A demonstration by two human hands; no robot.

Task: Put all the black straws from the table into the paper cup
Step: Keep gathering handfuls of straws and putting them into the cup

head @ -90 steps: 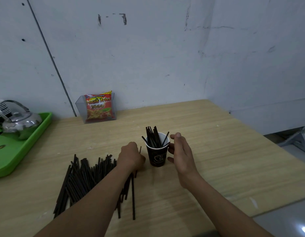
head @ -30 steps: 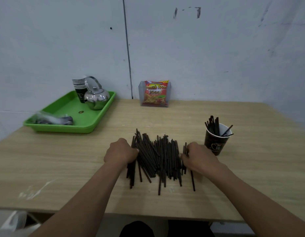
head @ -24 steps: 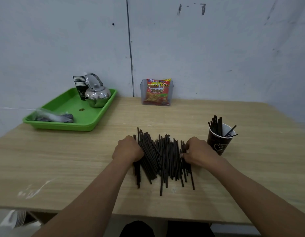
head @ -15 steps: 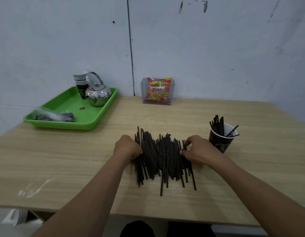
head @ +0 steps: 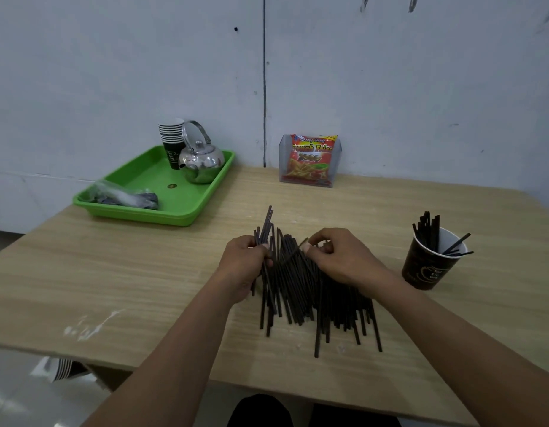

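Note:
A pile of black straws (head: 310, 297) lies on the wooden table (head: 113, 272) in front of me. My left hand (head: 245, 266) grips a few straws at the pile's left edge, their far ends sticking up past the fingers. My right hand (head: 344, 257) rests on the pile's right part and pinches a straw between thumb and fingertips. To the right stands the dark paper cup (head: 428, 266), apart from both hands, with several black straws standing in it.
A green tray (head: 186, 211) at the back left carries a steel kettle (head: 202, 160), a stack of cups (head: 172, 140) and a plastic bag (head: 125, 195). A clear holder with a snack packet (head: 310, 160) stands against the wall. The table's near edge runs just below the pile.
Both hands left the cup and came to the pile, squeezing it together from both sides. Now the left hand has lifted a few straws and the right pinches one.

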